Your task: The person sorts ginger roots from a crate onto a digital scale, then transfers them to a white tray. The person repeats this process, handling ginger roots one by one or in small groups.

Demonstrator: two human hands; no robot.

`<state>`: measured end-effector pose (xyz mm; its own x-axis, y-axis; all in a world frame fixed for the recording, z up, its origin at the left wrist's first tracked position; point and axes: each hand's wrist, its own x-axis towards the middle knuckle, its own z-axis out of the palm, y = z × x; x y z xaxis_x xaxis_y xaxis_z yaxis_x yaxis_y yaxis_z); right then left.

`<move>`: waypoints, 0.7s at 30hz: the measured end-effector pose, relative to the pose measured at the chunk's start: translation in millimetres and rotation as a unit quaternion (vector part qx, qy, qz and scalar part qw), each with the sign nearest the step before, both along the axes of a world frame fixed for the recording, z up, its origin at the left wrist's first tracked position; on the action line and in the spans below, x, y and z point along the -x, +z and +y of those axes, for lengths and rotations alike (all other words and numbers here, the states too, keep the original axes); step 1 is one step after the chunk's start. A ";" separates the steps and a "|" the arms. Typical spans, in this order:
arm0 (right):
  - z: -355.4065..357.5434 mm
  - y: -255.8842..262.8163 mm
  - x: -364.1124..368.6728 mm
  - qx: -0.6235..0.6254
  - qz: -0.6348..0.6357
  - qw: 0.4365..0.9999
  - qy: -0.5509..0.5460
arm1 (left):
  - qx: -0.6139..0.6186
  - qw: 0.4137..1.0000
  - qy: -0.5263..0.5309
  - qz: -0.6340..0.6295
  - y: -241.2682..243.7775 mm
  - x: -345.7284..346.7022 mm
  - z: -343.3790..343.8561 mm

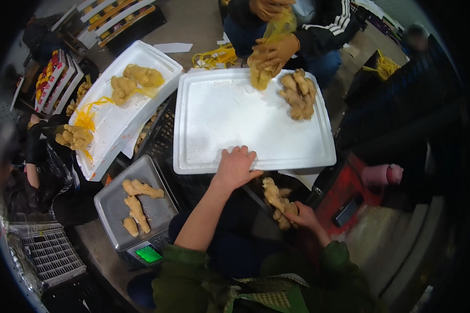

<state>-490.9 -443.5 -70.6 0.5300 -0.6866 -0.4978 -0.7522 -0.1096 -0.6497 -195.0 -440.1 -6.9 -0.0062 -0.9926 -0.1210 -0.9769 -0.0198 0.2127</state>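
My left hand [237,167] lies palm down over the front rim of a white foam box lid [227,125], its thumb stretched along the edge. My right hand [304,217] grasps a large, knobbly ginger root [275,195] just below that rim, at the lid's right front. Another cluster of ginger [299,94] sits on the lid's far right corner. To my left, a digital scale [113,231] with a lit green display [149,254] bears a few ginger pieces [137,211] on its metal pan.
Across from me, a person's gloved hands [276,49] hold a yellow mesh bag [258,72] of ginger over the lid. A second foam tray [121,125] at left carries netted ginger [137,82]; another person works beside it. A pink bottle [380,174] and a phone [346,211] lie at right.
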 end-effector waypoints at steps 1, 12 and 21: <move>-1.1 6.3 -2.9 -0.008 0.005 1.000 -0.002 | -0.014 1.000 0.001 -0.007 6.3 0.6 2.8; -12.3 -3.9 10.4 -0.160 -0.210 0.964 -0.045 | -0.050 0.995 0.068 0.054 21.8 -8.8 15.9; -58.2 61.0 -61.3 -0.220 -0.336 0.915 -0.033 | -0.164 0.969 0.187 0.014 15.0 -59.6 65.9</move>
